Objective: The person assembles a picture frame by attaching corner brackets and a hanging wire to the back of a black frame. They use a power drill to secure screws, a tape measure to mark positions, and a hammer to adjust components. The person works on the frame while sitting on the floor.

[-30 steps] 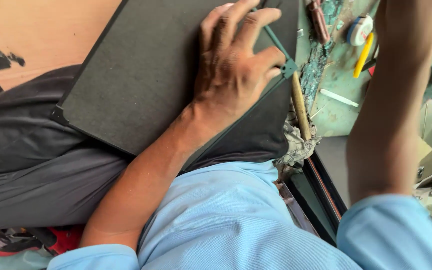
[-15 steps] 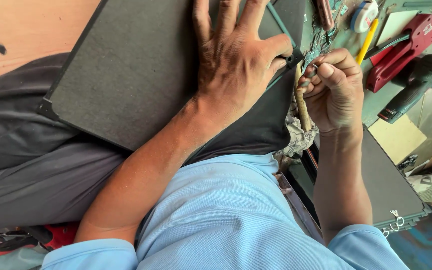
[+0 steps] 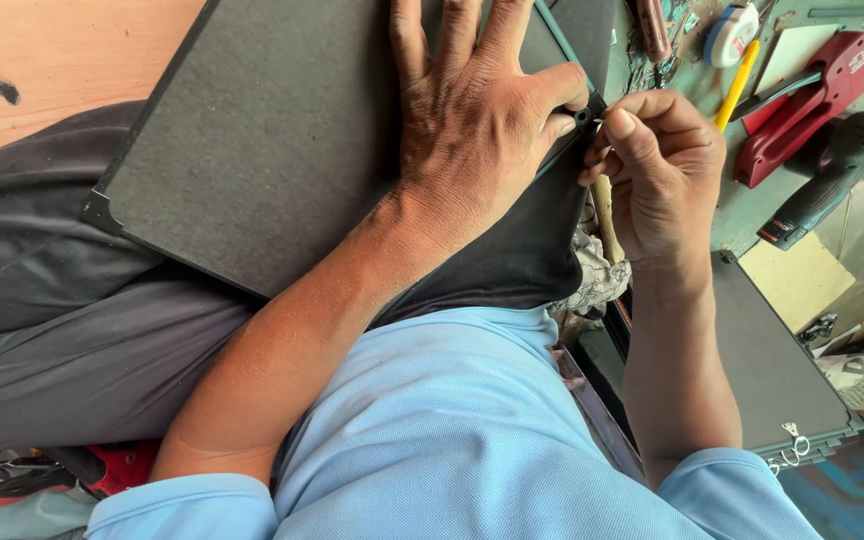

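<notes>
A dark grey backing board of a picture frame (image 3: 272,150) lies across my lap. My left hand (image 3: 477,110) presses flat on it, fingers spread, thumb at the board's right edge. My right hand (image 3: 657,165) is pinched at that same edge, beside the left thumb, on a small dark fastener (image 3: 584,117) too small to make out clearly. The fingertips of both hands nearly touch there.
A red staple gun (image 3: 802,105), a dark green power drill (image 3: 837,175), a yellow pencil (image 3: 737,85) and a tape measure (image 3: 730,32) lie on the green bench at right. A second dark frame back (image 3: 777,370) with a hanging hook sits lower right. Wooden board at upper left (image 3: 72,50).
My right hand came back from reaching far right and now pinches at the board's edge. The left hand stayed pressed on the board. The view shifted slightly.
</notes>
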